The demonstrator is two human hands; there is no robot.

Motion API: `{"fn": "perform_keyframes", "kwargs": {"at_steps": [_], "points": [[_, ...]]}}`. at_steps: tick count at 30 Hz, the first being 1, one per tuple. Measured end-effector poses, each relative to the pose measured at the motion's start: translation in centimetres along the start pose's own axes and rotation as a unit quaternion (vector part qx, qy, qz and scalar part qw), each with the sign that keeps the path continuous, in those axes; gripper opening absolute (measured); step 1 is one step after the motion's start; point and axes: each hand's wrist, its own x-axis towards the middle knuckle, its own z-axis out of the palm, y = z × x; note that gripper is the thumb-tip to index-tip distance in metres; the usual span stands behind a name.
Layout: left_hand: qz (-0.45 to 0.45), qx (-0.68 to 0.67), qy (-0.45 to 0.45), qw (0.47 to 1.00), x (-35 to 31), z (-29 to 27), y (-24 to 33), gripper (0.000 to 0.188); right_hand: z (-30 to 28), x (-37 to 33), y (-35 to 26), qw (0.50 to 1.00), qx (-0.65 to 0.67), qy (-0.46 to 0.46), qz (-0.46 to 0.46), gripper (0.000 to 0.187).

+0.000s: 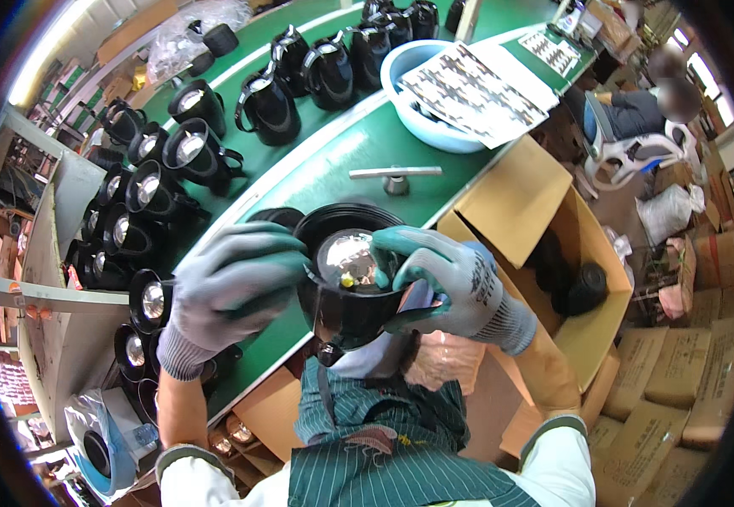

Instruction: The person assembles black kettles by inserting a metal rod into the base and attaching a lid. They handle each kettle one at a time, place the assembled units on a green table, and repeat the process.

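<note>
the green workbench stretches ahead of you, running from your lower left up toward the far right. at your right stands an open cardboard box with its flap raised, and dark rounded parts lie inside it. on the bench's right edge sits a light blue basin, with black-and-white patterned sheets lying across its top. rows of black jugs fill the far and left parts of the bench; several on the left show silvery domes inside.

the black jug you are working on is in front of your body, near the bench's close edge, its mouth facing up toward you. your gloved left hand curves at its left side, fingers bent and near the rim; whether they press on it, you cannot tell from this view. your gloved right hand holds the jug's right side, some fingers reaching over the rim to the silvery liner, another lying along the outer wall. beyond the jug, a t-shaped metal fixture stands on the bench. smallest of all, a yellow spot shows on the liner.
</note>
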Motion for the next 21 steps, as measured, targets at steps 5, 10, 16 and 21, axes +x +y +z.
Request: {"fn": "perform_keyframes", "kwargs": {"at_steps": [5,10,16,21], "points": [[-0.275,-0.141,0.052,0.950,-12.2,9.1,-1.2,0.074,3.3,-6.4,-2.4,0.963,0.157,0.151,0.161,0.061],[-0.380,-0.293,0.101,0.872,-14.6,15.5,0.2,0.074,7.4,-6.7,-4.5,0.917,0.268,0.166,0.244,0.054],[-0.503,-0.698,0.204,0.467,-19.5,19.9,-3.3,0.072,6.9,-2.5,-0.3,0.858,0.420,-0.101,0.276,0.033],[-0.504,-0.698,0.244,0.447,-19.8,21.3,-3.2,0.071,13.7,2.8,13.6,0.934,-0.033,-0.067,0.349,0.084]]}}
